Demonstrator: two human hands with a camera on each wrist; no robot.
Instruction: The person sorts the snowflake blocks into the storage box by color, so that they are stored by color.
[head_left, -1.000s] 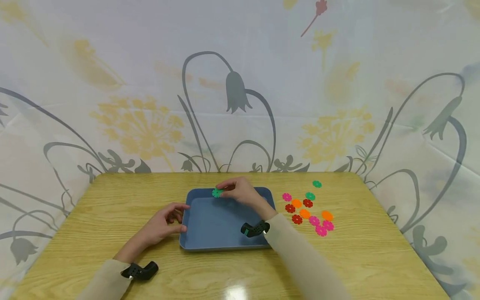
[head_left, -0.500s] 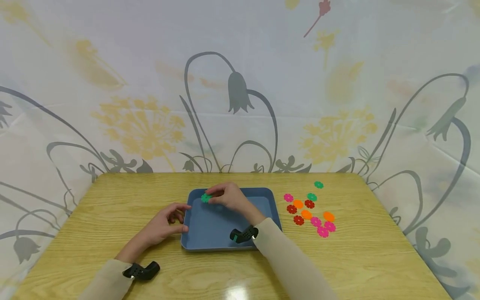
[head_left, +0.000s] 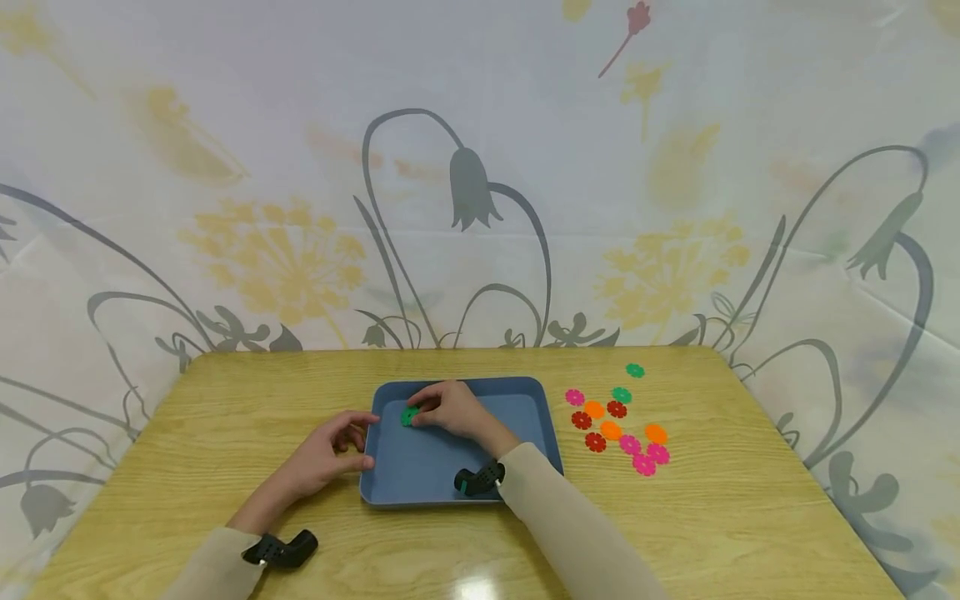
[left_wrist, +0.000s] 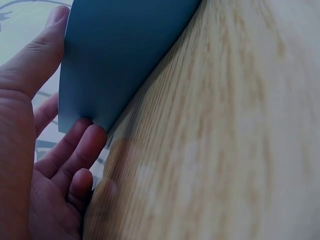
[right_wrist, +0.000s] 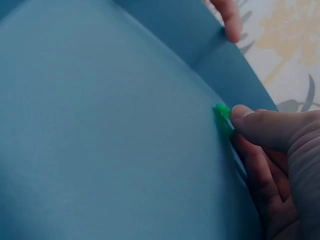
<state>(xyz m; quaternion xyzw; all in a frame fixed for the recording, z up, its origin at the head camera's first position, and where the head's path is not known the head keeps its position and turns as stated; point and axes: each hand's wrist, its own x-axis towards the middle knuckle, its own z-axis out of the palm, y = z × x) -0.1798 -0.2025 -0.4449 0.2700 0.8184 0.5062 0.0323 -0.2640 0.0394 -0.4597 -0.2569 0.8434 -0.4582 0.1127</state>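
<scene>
My right hand point(head_left: 453, 410) pinches a green notched plastic disc point(head_left: 408, 416), like a snowflake building disc, between thumb and fingertips. It is over the far left part of a blue tray point(head_left: 435, 492). Seen from the right wrist, the disc point(right_wrist: 223, 111) stands tilted on edge at the tray floor point(right_wrist: 110, 125), partly covered by the thumb. My left hand point(head_left: 318, 457) lies at the tray's left side, fingers spread and slightly bent. In the left wrist view, its fingertips point(left_wrist: 95, 137) touch the tray's outer wall point(left_wrist: 115, 55), and its thumb lies along the rim.
Right of the tray, several loose notched discs lie on the wooden table point(head_left: 735, 500): green point(head_left: 635, 370), dark red point(head_left: 596, 442), orange point(head_left: 656, 434) and pink point(head_left: 644, 464). A flower-printed cloth point(head_left: 480, 275) hangs behind the table's far edge.
My right hand has carried the green disc from the tray's far rim leftward, then down and nearer into the tray. The left hand stays at the tray's left side.
</scene>
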